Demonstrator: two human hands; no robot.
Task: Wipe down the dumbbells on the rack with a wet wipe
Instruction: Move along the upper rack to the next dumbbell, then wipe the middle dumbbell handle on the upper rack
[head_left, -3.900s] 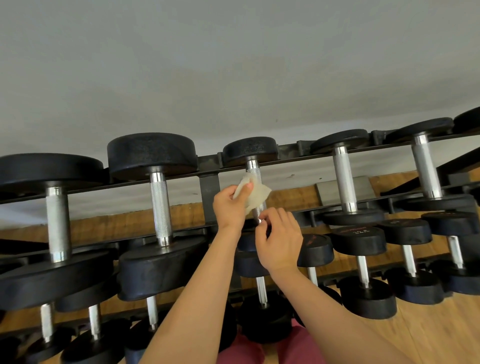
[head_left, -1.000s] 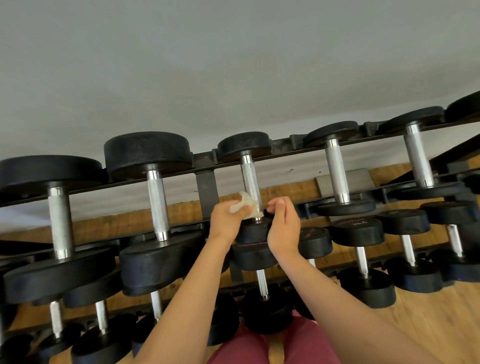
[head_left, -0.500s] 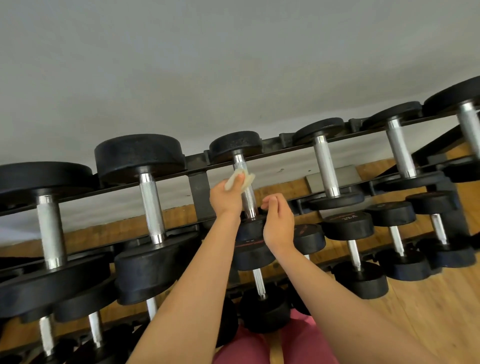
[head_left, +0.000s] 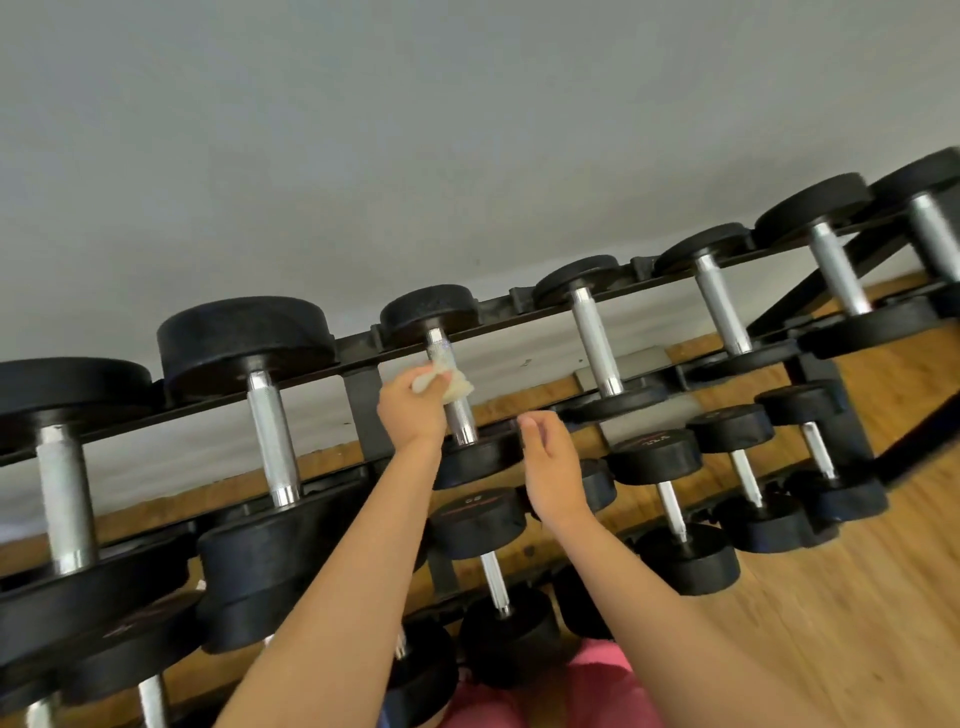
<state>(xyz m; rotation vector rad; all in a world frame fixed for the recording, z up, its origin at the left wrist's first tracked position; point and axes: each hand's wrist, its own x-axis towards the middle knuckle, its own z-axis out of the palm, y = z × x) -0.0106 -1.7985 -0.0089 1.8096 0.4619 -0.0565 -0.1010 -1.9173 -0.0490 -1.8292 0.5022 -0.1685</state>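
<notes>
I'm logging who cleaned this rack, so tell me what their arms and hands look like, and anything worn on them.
Both forearms are bare as far as the frame shows, with no sleeves. The left hand and right hand wear no gloves, and no ring, watch or wristband shows. Pink clothing shows between the arms at the bottom edge.

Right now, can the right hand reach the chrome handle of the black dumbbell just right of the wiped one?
Probably yes: the right hand hovers open and empty, with nothing between it and that chrome handle up and right.
</notes>
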